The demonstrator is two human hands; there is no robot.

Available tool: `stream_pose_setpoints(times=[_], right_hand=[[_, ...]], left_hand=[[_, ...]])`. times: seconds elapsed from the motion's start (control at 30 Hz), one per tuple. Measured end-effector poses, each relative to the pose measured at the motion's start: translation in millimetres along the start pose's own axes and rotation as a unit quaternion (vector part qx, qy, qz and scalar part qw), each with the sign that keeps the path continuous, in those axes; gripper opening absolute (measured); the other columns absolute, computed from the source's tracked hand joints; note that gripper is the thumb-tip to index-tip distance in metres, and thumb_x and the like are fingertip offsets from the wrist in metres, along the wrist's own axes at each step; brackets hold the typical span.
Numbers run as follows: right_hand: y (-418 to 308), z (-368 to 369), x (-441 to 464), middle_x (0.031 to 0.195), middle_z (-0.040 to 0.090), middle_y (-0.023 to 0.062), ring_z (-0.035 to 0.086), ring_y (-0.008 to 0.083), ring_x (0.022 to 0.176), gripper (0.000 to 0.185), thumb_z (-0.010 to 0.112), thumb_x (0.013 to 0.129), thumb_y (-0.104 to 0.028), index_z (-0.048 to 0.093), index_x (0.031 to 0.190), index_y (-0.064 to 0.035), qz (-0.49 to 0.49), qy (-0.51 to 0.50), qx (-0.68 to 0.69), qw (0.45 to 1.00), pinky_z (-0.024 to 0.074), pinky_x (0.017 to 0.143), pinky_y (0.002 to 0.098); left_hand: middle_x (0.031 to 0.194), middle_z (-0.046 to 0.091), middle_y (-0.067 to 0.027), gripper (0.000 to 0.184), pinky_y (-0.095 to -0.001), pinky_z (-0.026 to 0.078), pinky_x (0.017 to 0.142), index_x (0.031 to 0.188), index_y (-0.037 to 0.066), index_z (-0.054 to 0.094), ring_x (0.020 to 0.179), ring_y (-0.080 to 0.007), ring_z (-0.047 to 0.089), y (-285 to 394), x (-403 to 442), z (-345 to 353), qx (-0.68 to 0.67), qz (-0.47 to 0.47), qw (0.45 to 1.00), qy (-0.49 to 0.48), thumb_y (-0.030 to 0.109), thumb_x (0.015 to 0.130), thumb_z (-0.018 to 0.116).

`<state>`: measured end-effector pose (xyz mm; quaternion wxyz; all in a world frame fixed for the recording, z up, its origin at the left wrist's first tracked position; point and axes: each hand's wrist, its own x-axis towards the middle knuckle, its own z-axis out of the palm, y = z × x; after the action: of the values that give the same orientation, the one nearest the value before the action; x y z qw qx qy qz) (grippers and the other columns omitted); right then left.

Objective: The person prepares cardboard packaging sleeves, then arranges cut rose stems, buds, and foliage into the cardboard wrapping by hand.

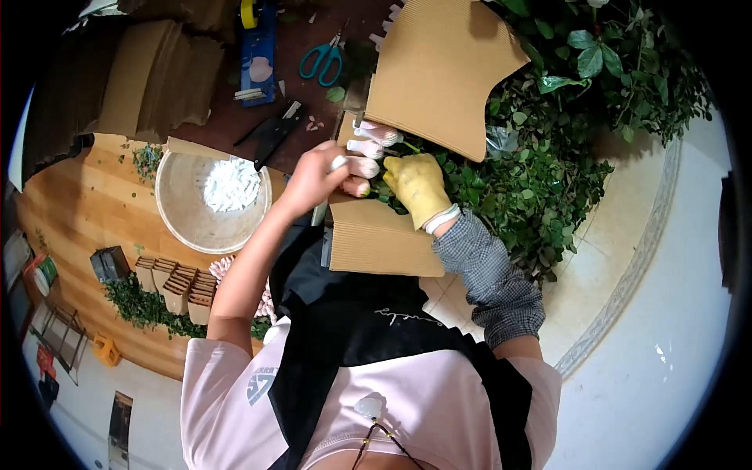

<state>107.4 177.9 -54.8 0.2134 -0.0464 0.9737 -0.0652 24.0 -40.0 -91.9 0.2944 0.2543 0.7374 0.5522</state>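
Note:
My bare left hand (317,176) is closed at the head of a pink flower bud (363,167) with a white wrap, its fingertips partly hidden. My right hand (417,186), in a yellow glove, has its fingers curled beside the buds, over the green stems and leaves; what it grips is hidden. More wrapped buds (379,133) lie in a row just above. Corrugated cardboard (384,239) lies below my hands, and a larger curved cardboard sheet (439,74) stands above them.
Teal scissors (323,63), a black tool (274,135) and a blue board (258,55) lie on the dark red table (215,129). A round basin (176,207) with small white pieces is at left. Leafy stems (533,180) fill the right side. Cardboard-wrapped bunches (176,290) stand lower left.

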Motion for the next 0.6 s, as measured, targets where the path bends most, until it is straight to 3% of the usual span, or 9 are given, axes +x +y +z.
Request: stream_pose_setpoints(times=[0.07,0.17,0.2,0.27,0.3,0.33,0.4,0.53,0.6], right_hand=[[-0.7,4.5,0.6,0.07,0.068,0.0072,0.068,0.0263,0.068,0.012,0.066,0.086,-0.024,0.069,0.085,-0.0129,0.0,0.005,-0.004,1.0,0.052,0.065,0.0418],[12.4,-5.5,-7.4,0.072,0.066,0.0112,0.066,0.0295,0.07,0.017,0.07,0.085,-0.027,0.07,0.093,-0.0115,-0.08,0.098,0.122,0.984,0.0512,0.067,0.0441],[11.8,-9.9,-9.2,0.072,0.066,0.0112,0.066,0.0295,0.07,0.017,0.07,0.085,-0.027,0.07,0.093,-0.0115,-0.085,0.1,0.121,0.984,0.0512,0.067,0.0441],[-1.2,-36.1,-11.3,0.072,0.068,0.0109,0.067,0.029,0.072,0.023,0.071,0.085,-0.03,0.07,0.097,-0.0105,0.012,0.149,0.067,0.987,0.052,0.068,0.0435],[-3.8,-37.5,-8.1,0.07,0.069,0.0098,0.068,0.0276,0.067,0.021,0.067,0.087,-0.032,0.071,0.085,-0.011,0.036,0.139,0.019,0.989,0.051,0.064,0.0421],[-2.4,-26.8,-3.0,0.07,0.069,0.0098,0.068,0.0276,0.067,0.021,0.067,0.087,-0.032,0.071,0.085,-0.011,0.039,0.141,0.018,0.989,0.051,0.064,0.0421],[3.6,2.7,8.8,0.073,0.071,0.0103,0.07,0.0265,0.07,0.023,0.066,0.087,-0.032,0.073,0.081,-0.0108,0.057,0.052,-0.069,0.995,0.0522,0.063,0.0405],[9.3,15.9,15.4,0.072,0.071,0.0096,0.07,0.0259,0.071,0.025,0.065,0.087,-0.029,0.071,0.071,-0.0106,0.098,0.03,-0.041,0.994,0.0525,0.062,0.0391],[13.2,18.9,12.1,0.073,0.071,0.0085,0.07,0.0258,0.071,0.022,0.063,0.088,-0.028,0.071,0.077,-0.0103,0.076,0.054,-0.057,0.994,0.0522,0.061,0.0385]], left_hand=[[0.087,0.057,-0.0117,0.012,-0.0334,0.047,0.073,0.086,-0.004,0.058,0.079,-0.0237,0.059,-11.0,-13.8,-13.3,-0.05,-0.118,0.979,0.156,0.007,0.09,0.059],[0.109,0.057,-0.014,0.011,-0.0282,0.045,0.082,0.082,-0.003,0.054,0.09,-0.0207,0.056,-2.5,-18.4,-48.3,0.037,0.004,0.97,0.239,0.004,0.089,0.056],[0.104,0.062,-0.0144,0.01,-0.0308,0.048,0.08,0.084,-0.003,0.055,0.089,-0.0214,0.061,-3.4,-17.8,-46.7,0.034,0.035,0.978,0.205,0.005,0.089,0.057],[0.097,0.066,-0.0178,0.011,-0.0373,0.051,0.077,0.092,-0.002,0.056,0.088,-0.0289,0.067,-8.2,-12.0,-26.7,-0.086,-0.098,0.984,0.119,0.008,0.089,0.061],[0.093,0.067,-0.0216,0.025,-0.0427,0.052,0.075,0.101,0.0,0.054,0.088,-0.0366,0.069,-1.3,-3.4,-10.0,0.007,-0.16,0.979,0.123,0.016,0.088,0.068],[0.095,0.065,-0.0229,0.035,-0.0454,0.051,0.076,0.106,0.001,0.053,0.091,-0.0414,0.065,4.2,3.6,5.6,0.08,-0.076,0.983,0.149,0.023,0.087,0.072],[0.091,0.063,-0.0197,0.03,-0.0475,0.051,0.075,0.101,0.002,0.057,0.09,-0.0413,0.063,7.8,18.1,22.8,0.152,-0.013,0.981,0.119,0.025,0.087,0.072],[0.086,0.06,-0.0184,0.015,-0.0454,0.05,0.072,0.083,0.0,0.06,0.085,-0.0402,0.062,12.9,16.7,18.8,0.181,0.025,0.979,0.091,0.013,0.085,0.068],[0.084,0.058,-0.0171,0.01,-0.0414,0.05,0.071,0.082,-0.001,0.06,0.083,-0.0368,0.062,8.6,11.9,5.3,0.021,-0.066,0.969,0.237,0.008,0.084,0.064]])
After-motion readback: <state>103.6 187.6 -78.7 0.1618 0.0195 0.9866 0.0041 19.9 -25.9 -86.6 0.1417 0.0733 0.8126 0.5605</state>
